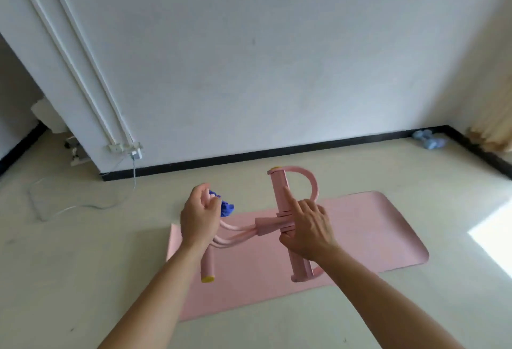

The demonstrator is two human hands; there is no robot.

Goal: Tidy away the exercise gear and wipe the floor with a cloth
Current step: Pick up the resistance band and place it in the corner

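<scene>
Two hands on the pink pedal puller in the head view, holding it in the air above the pink yoga mat. The left hand has its fingers curled round the foam handle, which hangs nearly upright over the mat's near-left corner. A bunched blue cloth looks pinched in at the fingertips too, can't tell how firmly. The right hand is clamped on the pedal bar near its middle, over the mat's centre. Thumb is underneath, index finger lies straight along the bar pointing away from the person, and the other fingers are wrapped. Both forearms reach forward with the hands well apart and the rubber tubes sagging between them.

Handling-wise I'd guess this thing is light but floppy. The foam and plastic ends are stiff, but the tubes are stretchy and would swing or snap back if one end got let go. One hand per rigid end seems the right hold, or fold both bars together. The cloth is soft and easy to drop. Blue dumbbells sit past the mat's far-right corner by the wall, probably the heavy bit
</scene>
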